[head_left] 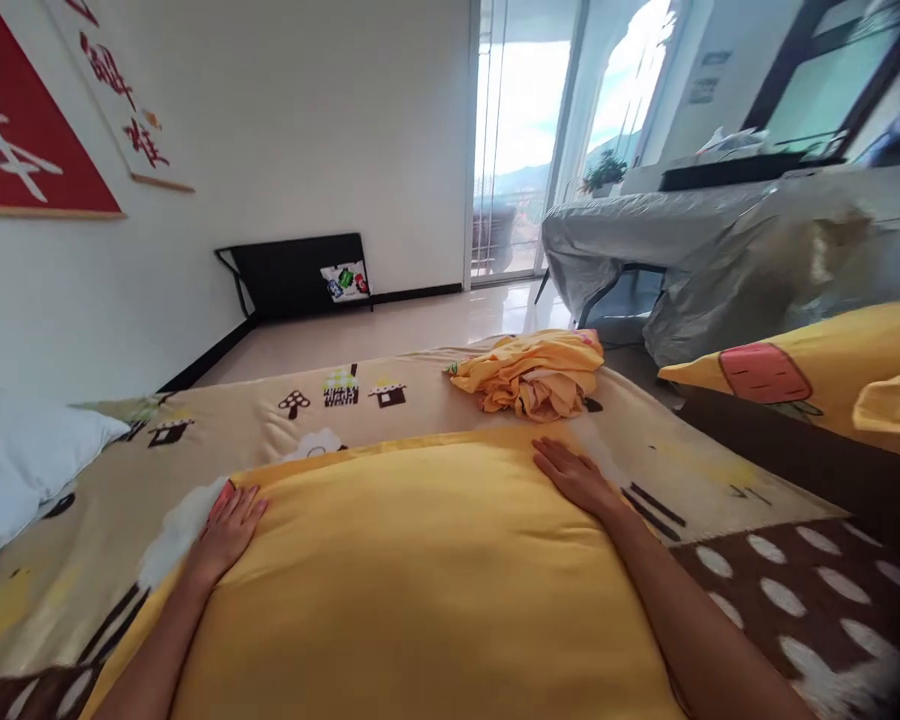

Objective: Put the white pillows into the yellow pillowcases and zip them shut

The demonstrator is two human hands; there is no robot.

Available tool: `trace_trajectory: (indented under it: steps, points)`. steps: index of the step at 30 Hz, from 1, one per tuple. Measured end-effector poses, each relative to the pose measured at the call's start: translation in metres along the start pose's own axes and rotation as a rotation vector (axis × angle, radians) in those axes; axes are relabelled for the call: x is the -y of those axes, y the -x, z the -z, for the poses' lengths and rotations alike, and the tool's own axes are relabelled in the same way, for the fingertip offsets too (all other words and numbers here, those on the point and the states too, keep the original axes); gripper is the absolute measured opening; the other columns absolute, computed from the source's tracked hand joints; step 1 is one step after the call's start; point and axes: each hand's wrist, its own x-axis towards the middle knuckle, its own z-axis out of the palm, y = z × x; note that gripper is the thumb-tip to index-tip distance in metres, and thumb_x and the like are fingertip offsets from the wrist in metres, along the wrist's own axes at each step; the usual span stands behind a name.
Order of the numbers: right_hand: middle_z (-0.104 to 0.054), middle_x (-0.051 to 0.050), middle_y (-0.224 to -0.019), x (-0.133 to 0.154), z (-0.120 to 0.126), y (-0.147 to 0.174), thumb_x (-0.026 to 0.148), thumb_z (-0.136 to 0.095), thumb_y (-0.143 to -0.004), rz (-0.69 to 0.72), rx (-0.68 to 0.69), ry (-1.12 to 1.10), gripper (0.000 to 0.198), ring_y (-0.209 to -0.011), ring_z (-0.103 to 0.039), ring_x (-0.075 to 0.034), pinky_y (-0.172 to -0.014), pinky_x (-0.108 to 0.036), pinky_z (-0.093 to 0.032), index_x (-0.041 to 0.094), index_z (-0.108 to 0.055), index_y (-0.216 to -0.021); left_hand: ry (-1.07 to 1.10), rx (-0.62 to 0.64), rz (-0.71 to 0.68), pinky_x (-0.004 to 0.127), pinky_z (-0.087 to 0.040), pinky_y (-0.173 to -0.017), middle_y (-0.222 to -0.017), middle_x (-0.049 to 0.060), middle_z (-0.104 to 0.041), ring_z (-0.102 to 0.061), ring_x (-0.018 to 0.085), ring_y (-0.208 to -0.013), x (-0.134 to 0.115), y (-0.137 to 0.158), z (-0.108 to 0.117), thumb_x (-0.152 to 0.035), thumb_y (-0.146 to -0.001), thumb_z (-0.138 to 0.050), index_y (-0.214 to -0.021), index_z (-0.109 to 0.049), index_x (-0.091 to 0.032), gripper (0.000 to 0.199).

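Observation:
A plump yellow pillow (390,560) lies on the bed right in front of me, its flat border running along the far edge. My left hand (236,525) rests flat on its far left corner, fingers stretched out. On the far right corner lies my right hand (570,475), palm down with the fingers extended. Neither hand grips anything. Just beyond the right hand sits a crumpled heap of orange-yellow cloth (532,375) on the patterned beige blanket (397,405).
A white pillow (37,460) is at the left. Yellow fabric with a pink patch (832,370) stands at the right edge. Past the bed are a plastic-covered table (645,225), a folded black panel (292,275) against the wall, and a glass door (525,150).

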Motion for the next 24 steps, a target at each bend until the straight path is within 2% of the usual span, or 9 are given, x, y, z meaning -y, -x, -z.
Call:
trace_trajectory:
  steps: [5,9,11,13,15,17,19,22,24]
  points:
    - [-0.034,-0.010,-0.149,0.016,0.019,0.016,0.040,-0.025,-0.095,-0.067,-0.116,0.053,0.051,-0.139,-0.027,-0.023,-0.110,-0.046,-0.022,0.019,-0.042,-0.139,0.079,-0.108,0.104,0.032,-0.042,-0.098,-0.126,0.011,-0.060,-0.051,0.023,-0.121,0.002,0.001,0.007,-0.042,-0.089,-0.032,-0.121,-0.059,-0.012,0.051]
    - [-0.044,-0.020,-0.140,0.041,0.051,0.057,0.038,-0.028,-0.096,-0.135,-0.236,0.094,0.049,-0.123,-0.050,-0.031,-0.099,-0.046,-0.037,0.014,-0.051,-0.131,0.264,-0.306,0.138,0.035,-0.048,-0.093,-0.131,0.012,-0.056,-0.057,0.027,-0.114,-0.012,0.035,0.048,-0.048,-0.091,-0.022,-0.130,-0.051,-0.012,0.061]
    - [-0.051,-0.021,-0.134,0.056,0.065,0.087,0.044,-0.032,-0.094,-0.103,-0.229,0.085,0.052,-0.117,-0.054,-0.033,-0.097,-0.046,-0.040,0.012,-0.052,-0.131,0.376,-0.484,-0.107,0.033,-0.048,-0.095,-0.134,0.004,-0.054,-0.054,0.024,-0.120,-0.033,0.064,0.077,-0.052,-0.089,-0.029,-0.131,-0.050,-0.023,0.055]
    - [-0.052,-0.021,-0.133,0.076,0.073,0.119,0.050,-0.034,-0.093,0.016,-0.227,0.041,0.058,-0.122,-0.050,-0.032,-0.101,-0.047,-0.039,0.011,-0.050,-0.133,0.297,-0.617,-0.572,0.036,-0.042,-0.104,-0.140,-0.004,-0.048,-0.048,0.022,-0.126,-0.064,0.096,0.100,-0.052,-0.088,-0.037,-0.133,-0.046,-0.035,0.049]
    - [-0.043,-0.016,-0.142,0.098,0.070,0.146,0.052,-0.036,-0.092,0.227,-0.260,-0.003,0.060,-0.133,-0.039,-0.029,-0.109,-0.047,-0.031,0.016,-0.043,-0.140,0.109,-0.574,-0.940,0.036,-0.040,-0.106,-0.144,-0.005,-0.041,-0.043,0.021,-0.130,-0.099,0.120,0.107,-0.048,-0.087,-0.043,-0.143,-0.030,-0.037,0.058]
    - [-0.033,-0.008,-0.148,0.115,0.057,0.165,0.052,-0.039,-0.092,0.422,-0.261,-0.024,0.058,-0.139,-0.027,-0.026,-0.114,-0.048,-0.021,0.025,-0.037,-0.143,-0.017,-0.540,-1.086,0.036,-0.042,-0.104,-0.146,0.000,-0.036,-0.042,0.022,-0.131,-0.126,0.134,0.096,-0.050,-0.088,-0.044,-0.147,-0.017,-0.032,0.068]
    - [-0.029,-0.004,-0.150,0.121,0.037,0.177,0.051,-0.038,-0.093,0.508,-0.171,-0.064,0.056,-0.140,-0.024,-0.025,-0.115,-0.048,-0.018,0.030,-0.032,-0.144,-0.092,-0.563,-1.112,0.035,-0.047,-0.098,-0.144,0.003,-0.037,-0.045,0.022,-0.129,-0.139,0.136,0.071,-0.051,-0.089,-0.041,-0.149,-0.010,-0.027,0.071]
    - [-0.032,-0.004,-0.149,0.111,0.012,0.186,0.049,-0.033,-0.094,0.454,-0.096,-0.144,0.054,-0.138,-0.029,-0.023,-0.115,-0.044,-0.023,0.027,-0.034,-0.144,-0.175,-0.636,-1.137,0.033,-0.051,-0.090,-0.140,0.006,-0.042,-0.051,0.023,-0.123,-0.134,0.133,0.036,-0.054,-0.090,-0.040,-0.149,-0.009,-0.022,0.074]
    - [-0.037,-0.005,-0.147,0.096,0.006,0.187,0.050,-0.032,-0.094,0.390,-0.115,-0.150,0.054,-0.136,-0.033,-0.023,-0.114,-0.042,-0.026,0.024,-0.042,-0.141,-0.210,-0.670,-1.135,0.033,-0.051,-0.089,-0.140,0.007,-0.042,-0.052,0.023,-0.121,-0.126,0.133,0.025,-0.055,-0.089,-0.040,-0.149,-0.011,-0.020,0.075]
